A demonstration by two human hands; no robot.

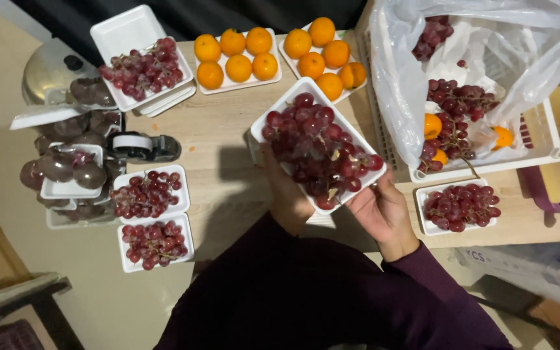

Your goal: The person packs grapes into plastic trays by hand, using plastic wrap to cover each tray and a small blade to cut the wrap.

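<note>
Left hand point(288, 198): gripping the near-left edge of a square white foam tray heaped with red grapes point(319, 146), fingers mostly hidden under the tray.
Right hand point(384, 210): cupping the same tray at its near-right corner, fingers curling beneath, dark purple sleeve trailing toward the near edge.
Held tray: hovering tilted above the pale wooden tabletop point(221, 136), near the middle of the scene.
Just right: lying on the table, a smaller white foam tray of red grapes point(459, 207).
Farther right: standing behind it, a white slatted plastic crate point(546, 152) lined with a clear plastic bag point(403, 71), holding loose grape bunches and a few oranges.
Far side: sitting side by side, two white trays of oranges point(238, 55) point(325, 52).
Far left: resting on stacked empty trays, another grape tray point(142, 70).
Near left: lying one behind the other, two filled grape trays point(149, 193) point(155, 243).
Left edge: piling up, wrapped trays of grapes point(72, 172), with a black tape dispenser point(145, 146) just beside.
</note>
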